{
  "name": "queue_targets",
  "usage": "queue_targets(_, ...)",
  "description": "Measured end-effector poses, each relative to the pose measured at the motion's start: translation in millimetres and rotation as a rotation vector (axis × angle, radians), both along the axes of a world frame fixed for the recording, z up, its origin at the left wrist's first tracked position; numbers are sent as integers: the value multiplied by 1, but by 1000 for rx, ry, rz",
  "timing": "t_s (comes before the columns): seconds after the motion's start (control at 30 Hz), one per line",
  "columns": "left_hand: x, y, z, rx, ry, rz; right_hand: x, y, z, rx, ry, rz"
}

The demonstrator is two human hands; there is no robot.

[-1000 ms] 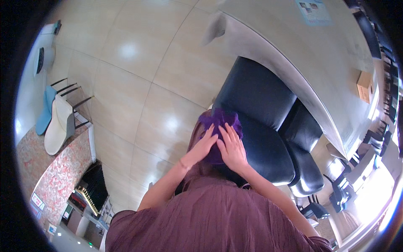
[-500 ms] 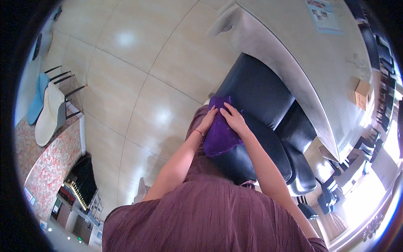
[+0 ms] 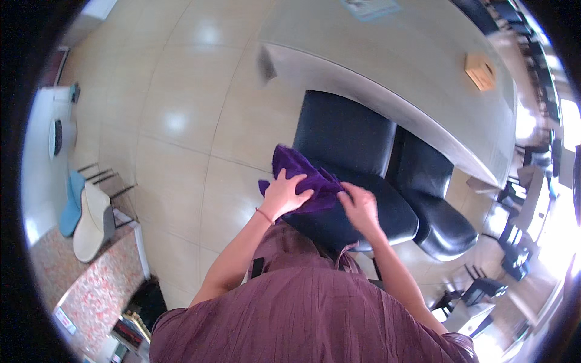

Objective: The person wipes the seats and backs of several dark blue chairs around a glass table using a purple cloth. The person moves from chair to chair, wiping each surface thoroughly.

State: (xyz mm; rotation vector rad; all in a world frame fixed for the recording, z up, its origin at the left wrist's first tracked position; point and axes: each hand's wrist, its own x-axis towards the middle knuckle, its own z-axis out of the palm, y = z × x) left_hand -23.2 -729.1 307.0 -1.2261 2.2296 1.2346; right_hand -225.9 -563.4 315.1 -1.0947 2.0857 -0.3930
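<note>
A purple cloth (image 3: 311, 181) hangs bunched between my hands, above the seat of a black padded chair (image 3: 345, 130). My left hand (image 3: 284, 195) lies over the cloth's left part and grips it, thumb and fingers apart on top. At the right edge of the cloth, my right hand (image 3: 362, 209) pinches a corner between thumb and fingers. One end of the cloth sticks up beyond my left hand, and a small flap shows to its left. What the cloth's underside touches is hidden.
A long grey table (image 3: 375, 60) runs behind the chair, with a light wooden box (image 3: 480, 71) on it. Another black chair (image 3: 436, 209) stands to the right. White and blue chairs (image 3: 94, 221) stand on the left by a speckled counter (image 3: 100, 290).
The cloth, earlier lying flat under both hands, is now lifted and folded up. My hands have moved apart, the left leftward and the right to the cloth's right edge. The view has turned.
</note>
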Motion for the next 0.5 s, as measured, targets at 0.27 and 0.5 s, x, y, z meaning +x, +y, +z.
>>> queue_targets(0.27,3,-27,-47,260,110,143,-130,161,21,386,386,-477)
queue_targets(0.5,14,-27,-33,478,79,401,-126,165,4,260,136,-488)
